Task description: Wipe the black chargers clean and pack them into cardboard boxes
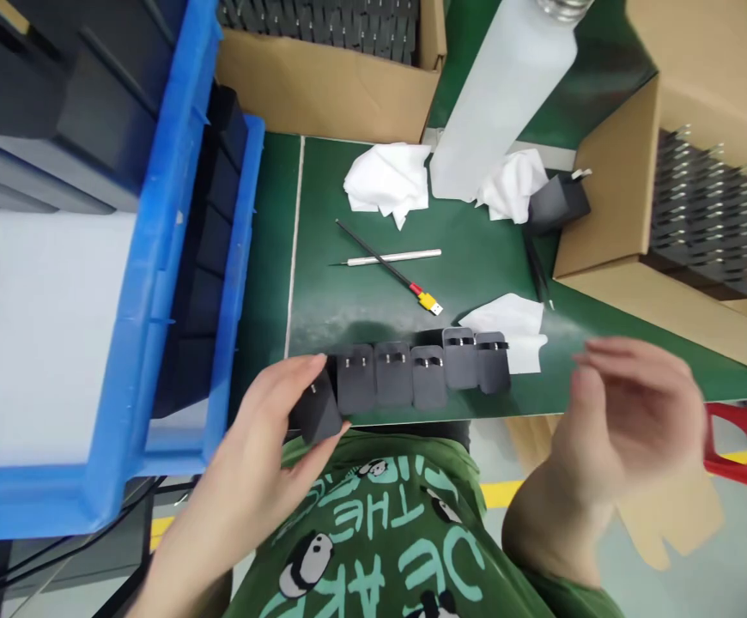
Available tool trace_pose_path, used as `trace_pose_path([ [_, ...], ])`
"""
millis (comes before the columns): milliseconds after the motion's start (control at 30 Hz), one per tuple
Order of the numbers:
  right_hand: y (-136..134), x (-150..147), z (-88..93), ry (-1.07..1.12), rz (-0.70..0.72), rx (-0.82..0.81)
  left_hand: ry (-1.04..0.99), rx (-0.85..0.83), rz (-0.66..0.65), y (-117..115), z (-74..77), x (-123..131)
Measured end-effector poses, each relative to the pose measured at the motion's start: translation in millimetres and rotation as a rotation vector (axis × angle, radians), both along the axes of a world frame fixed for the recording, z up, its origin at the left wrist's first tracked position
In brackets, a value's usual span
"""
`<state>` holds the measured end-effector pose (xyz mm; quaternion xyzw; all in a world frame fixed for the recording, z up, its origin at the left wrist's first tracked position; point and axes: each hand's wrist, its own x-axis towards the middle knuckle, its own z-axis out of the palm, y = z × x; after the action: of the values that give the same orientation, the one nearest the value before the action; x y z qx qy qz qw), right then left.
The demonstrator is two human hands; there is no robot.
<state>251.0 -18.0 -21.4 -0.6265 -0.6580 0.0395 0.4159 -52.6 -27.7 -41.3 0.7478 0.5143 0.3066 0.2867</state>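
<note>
My left hand (270, 429) grips a dark grey plug adapter (317, 412) at the near edge of the green mat (476, 266). To its right, several more grey adapters (422, 371) lie in a row along that edge, prongs up. My right hand (631, 412) hovers off the table's near right edge, blurred by motion, fingers loosely curled with nothing seen in them. It is nearest the right end of the row and a white cloth (515, 330).
A blue crate (173, 257) with dark blocks stands at left. Cardboard boxes of adapters sit at the back (328, 77) and right (676, 215). On the mat lie a white stick (399, 256), a black cable with yellow plug (426, 299), crumpled cloths (390, 180), a lone adapter (557, 202) and a white bottle (502, 94).
</note>
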Motion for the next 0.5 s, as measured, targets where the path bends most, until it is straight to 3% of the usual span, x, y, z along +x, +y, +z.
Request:
trace_pose_path([
  [67,9,24,-13.6,0.037,-0.118,-0.006,0.01,0.004,-0.105,10,3.0,-1],
  [167,23,42,-36.0,-0.136,-0.054,-0.104,0.017,0.007,-0.16,21,8.7,4],
  [267,33,43,-47.8,-0.289,0.016,-0.139,-0.003,0.003,-0.123,26,8.4,13],
  [367,36,38,-42.9,-0.268,0.018,-0.103,-0.035,0.025,-0.061,30,2.9,22],
  [500,21,21,-14.7,0.167,-0.066,0.093,-0.084,0.048,-0.057,32,-2.1,26],
])
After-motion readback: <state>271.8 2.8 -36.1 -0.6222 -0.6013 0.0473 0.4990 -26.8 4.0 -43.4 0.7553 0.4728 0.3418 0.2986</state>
